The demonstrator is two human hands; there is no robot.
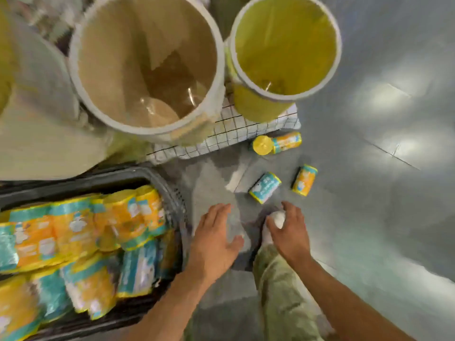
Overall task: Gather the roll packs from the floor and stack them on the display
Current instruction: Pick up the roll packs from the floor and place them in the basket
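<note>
Currently: left hand [214, 238] spread; right hand [289, 232] curled round white object [278, 219]; at their twelve o'clock, floor [369, 193] carries teal roll pack [265, 187], orange roll pack [304, 180].

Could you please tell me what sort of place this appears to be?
Probably a shop floor or stockroom: a black basket crammed with roll packs, round bins on a wire-grid display, and loose packs on the glossy floor.

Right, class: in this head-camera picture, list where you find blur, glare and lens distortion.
Head view: motion blur smears the rims of the big tan round bin and the yellow round bin. Bright glare patches lie on the glossy grey floor at the right. Wide-angle distortion makes both bins splay outward. The small yellow-and-teal roll packs on the floor look comparatively sharp.
</note>
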